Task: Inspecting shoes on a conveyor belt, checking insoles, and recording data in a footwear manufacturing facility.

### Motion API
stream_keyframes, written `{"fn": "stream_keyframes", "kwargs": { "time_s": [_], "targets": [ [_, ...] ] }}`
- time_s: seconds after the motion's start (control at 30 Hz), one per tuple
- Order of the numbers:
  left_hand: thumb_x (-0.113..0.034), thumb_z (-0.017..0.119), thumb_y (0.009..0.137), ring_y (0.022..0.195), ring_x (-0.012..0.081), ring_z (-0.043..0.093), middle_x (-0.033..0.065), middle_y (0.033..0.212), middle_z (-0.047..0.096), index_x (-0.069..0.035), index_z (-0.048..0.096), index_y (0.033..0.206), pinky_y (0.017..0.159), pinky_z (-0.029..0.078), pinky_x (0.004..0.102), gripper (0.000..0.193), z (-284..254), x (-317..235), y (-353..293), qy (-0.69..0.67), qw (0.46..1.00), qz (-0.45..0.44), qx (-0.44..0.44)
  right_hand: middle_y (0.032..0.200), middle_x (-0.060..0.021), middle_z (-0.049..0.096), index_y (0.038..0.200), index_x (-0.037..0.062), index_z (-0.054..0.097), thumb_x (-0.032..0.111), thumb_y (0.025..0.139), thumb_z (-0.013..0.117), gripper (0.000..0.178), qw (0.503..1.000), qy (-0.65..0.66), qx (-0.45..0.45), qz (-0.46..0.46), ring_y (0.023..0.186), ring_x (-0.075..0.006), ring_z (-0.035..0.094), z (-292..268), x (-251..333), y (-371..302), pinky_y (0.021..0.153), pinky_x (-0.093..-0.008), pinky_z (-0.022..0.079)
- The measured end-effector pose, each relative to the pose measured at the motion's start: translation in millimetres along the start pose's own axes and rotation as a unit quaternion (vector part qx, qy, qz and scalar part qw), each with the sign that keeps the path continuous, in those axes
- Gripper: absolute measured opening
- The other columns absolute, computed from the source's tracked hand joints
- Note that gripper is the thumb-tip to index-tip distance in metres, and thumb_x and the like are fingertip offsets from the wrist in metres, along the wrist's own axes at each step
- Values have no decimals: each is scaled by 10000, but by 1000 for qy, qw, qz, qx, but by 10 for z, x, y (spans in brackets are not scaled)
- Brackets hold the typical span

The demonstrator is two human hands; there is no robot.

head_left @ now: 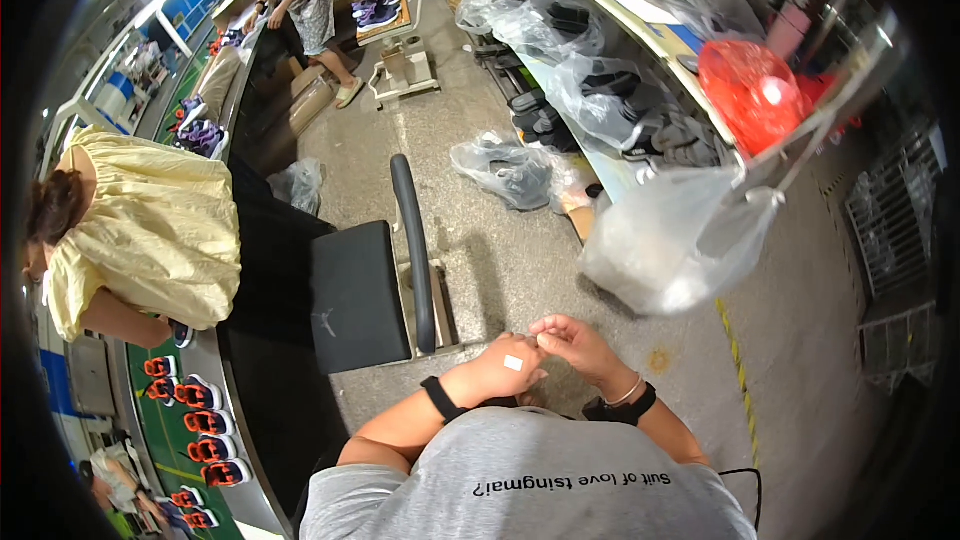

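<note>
My left hand point(497, 370) and my right hand point(583, 348) meet in front of my chest, fingertips touching. A small white square sticker point(513, 363) is stuck on the back of my left hand, whose fingers curl inward. On the right, thumb and forefinger press together against the left fingertips. Whatever may be pinched between them is too small or hidden to name. Dark bands circle both wrists, and a thin bracelet point(628, 392) sits on the right one.
A black padded chair point(360, 295) stands ahead to the left. A conveyor point(165, 435) carries shoes point(210, 423) beside a person in yellow point(150, 230). Shelving point(600, 155) at right holds bagged shoes, with a hanging clear plastic bag point(670, 240). Another person point(295, 0) stands farther off.
</note>
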State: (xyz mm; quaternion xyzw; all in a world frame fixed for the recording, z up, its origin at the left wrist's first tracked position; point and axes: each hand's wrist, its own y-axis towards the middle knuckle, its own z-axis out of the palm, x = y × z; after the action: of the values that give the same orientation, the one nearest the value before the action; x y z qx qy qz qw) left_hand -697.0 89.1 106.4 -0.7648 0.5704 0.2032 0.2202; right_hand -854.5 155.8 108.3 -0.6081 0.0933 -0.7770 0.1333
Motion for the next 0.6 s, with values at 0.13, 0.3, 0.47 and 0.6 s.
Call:
{"fn": "stream_keyframes", "kwargs": {
  "time_s": [0.13, 0.3, 0.47, 0.6],
  "targets": [
    [-201, 596, 772, 831, 324, 565, 150, 849, 580, -20, 567, 967, 732, 432, 423, 267, -607, 481, 303, -53, 994, -29, -86, 933, -14, 599, 995, 22, 579, 186, 847, 592, 221, 998, -58, -15, -3, 828, -83, 541, -565, 116, 811, 754, -238, 440],
    [-187, 593, 775, 817, 318, 553, 134, 842, 564, -32, 570, 963, 741, 423, 386, 245, -1166, 1151, 688, 26, 980, -103, -170, 784, -30, 612, 904, 13, 606, 201, 796, 616, 217, 944, -324, -65, -16, 705, -96, 540, -1391, 128, 2027, 664, -248, 446],
    [-186, 599, 774, 781, 321, 549, 137, 815, 556, -22, 571, 950, 690, 432, 391, 242, -1791, 1734, 676, 31, 960, -144, -237, 730, -21, 601, 842, 4, 610, 206, 783, 624, 211, 914, -404, 3, 38, 668, -90, 517, -1885, 98, 3183, 615, -255, 430],
    [-189, 605, 775, 740, 334, 554, 152, 779, 563, -12, 586, 908, 645, 444, 404, 222, -2232, 2273, 572, 13, 936, -214, -279, 700, -57, 607, 798, -1, 610, 265, 766, 622, 268, 895, -433, 93, 48, 635, -133, 532, -2072, 183, 4203, 607, -296, 438]
  ]
}}
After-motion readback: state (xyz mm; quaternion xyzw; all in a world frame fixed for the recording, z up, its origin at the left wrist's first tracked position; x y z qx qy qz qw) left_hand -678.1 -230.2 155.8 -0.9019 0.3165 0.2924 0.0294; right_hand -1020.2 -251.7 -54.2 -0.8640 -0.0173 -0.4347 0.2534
